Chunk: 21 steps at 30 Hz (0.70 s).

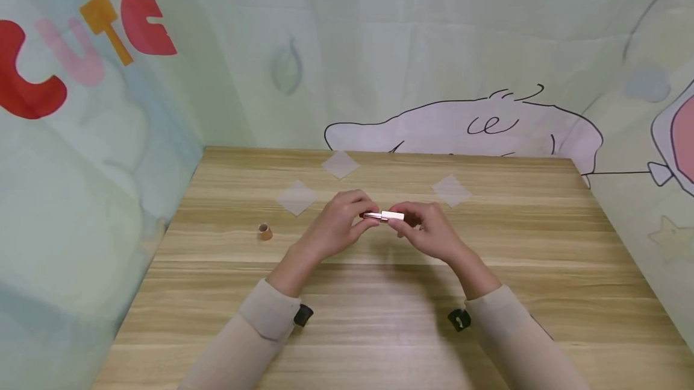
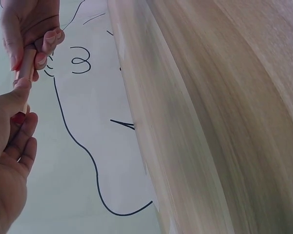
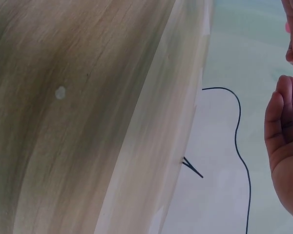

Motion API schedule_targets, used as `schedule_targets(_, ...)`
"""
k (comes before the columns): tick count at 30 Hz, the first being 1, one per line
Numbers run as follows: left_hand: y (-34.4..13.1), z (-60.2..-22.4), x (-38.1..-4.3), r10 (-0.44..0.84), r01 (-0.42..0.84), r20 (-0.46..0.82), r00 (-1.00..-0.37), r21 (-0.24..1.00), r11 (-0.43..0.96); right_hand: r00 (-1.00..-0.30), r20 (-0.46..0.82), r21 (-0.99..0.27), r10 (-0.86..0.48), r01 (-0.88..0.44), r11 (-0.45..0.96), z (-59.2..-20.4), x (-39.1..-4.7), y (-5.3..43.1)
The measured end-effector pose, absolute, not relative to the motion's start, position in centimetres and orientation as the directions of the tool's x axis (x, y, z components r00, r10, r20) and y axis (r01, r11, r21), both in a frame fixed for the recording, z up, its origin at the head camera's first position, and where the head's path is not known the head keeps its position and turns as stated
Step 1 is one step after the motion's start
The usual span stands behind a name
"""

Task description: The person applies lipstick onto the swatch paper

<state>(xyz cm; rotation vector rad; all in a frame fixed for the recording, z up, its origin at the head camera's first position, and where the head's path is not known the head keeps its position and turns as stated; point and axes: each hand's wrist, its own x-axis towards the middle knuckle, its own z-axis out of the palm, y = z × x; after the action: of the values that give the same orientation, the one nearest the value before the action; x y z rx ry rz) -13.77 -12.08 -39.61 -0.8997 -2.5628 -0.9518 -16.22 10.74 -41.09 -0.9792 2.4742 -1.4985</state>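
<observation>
A shiny rose-gold lipstick tube (image 1: 393,216) is held level between both hands above the middle of the table. The left hand (image 1: 338,224) pinches its left end between thumb and fingers. At the other end, the right hand (image 1: 431,230) grips the wider part of the tube. A red tip (image 2: 19,117) shows by the left fingers in the left wrist view. The right wrist view catches only part of the hands and tube at its right edge. A small, hollow, copper-coloured cap (image 1: 265,232) stands on the table, left of the left hand.
The wood-grain table (image 1: 347,342) meets a printed cloth backdrop (image 1: 379,64) at its back and sides. Three pale square patches lie on it: one at the back (image 1: 340,164), one at left (image 1: 296,198), one at right (image 1: 452,190).
</observation>
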Motion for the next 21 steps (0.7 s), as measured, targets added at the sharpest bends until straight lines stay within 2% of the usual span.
schedule_targets(21,-12.22,-39.87,-13.92,0.446,0.671,0.507,-0.738,0.478,0.567,-0.84,0.196,-0.886,-0.506,-0.373,0.275,-41.25,-15.9,10.26)
